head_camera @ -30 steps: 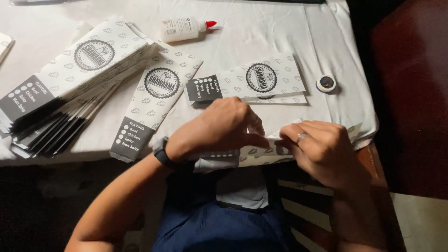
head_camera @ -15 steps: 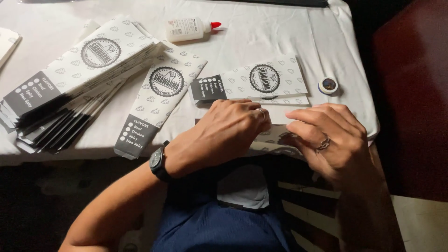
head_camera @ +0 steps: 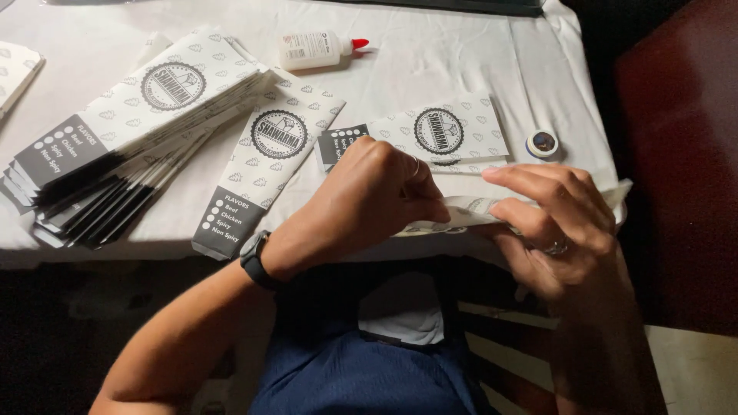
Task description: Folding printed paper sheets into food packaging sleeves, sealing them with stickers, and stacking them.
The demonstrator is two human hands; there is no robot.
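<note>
My left hand (head_camera: pixel 377 196) and right hand (head_camera: pixel 557 219) pinch a paper sleeve (head_camera: pixel 469 214) at the counter (head_camera: pixel 461 61) edge, fingers clenched on it. One stack (head_camera: pixel 131 131) looks finished (glue bottle (head_camera: pixel 315 48) idle); this sleeve isn't done.

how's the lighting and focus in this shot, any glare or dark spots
Head view: the white tablecloth is brightly lit, near glare by the glue bottle; below the table edge it falls into deep shadow; both hands, left and right, look sharp, the folded paper between them slightly soft.

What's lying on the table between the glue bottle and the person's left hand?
In the head view, bare white tablecloth comes first below the glue bottle, then a flat printed paper sleeve lying just above the left hand.
</note>
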